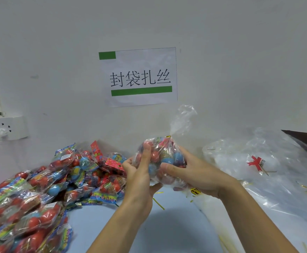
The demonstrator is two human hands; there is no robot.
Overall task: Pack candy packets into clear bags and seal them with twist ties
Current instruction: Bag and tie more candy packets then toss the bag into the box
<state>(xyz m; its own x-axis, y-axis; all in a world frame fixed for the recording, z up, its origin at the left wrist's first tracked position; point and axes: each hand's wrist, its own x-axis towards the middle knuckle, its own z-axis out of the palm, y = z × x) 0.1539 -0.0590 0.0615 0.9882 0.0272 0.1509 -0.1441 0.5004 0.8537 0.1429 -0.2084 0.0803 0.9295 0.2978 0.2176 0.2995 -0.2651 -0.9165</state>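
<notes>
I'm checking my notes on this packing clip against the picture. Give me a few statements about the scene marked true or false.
1. Both hands hold one filled clear bag above the table. True: the left hand and the right hand grip it from either side.
2. The bag's neck is already cinched by a gold twist tie. True.
3. The pile of candy packets lies to the person's right. False: it lies to the left.
4. The empty clear bags lie on the left. False: they lie on the right.
5. A paper sign hangs on the wall. True.
</notes>
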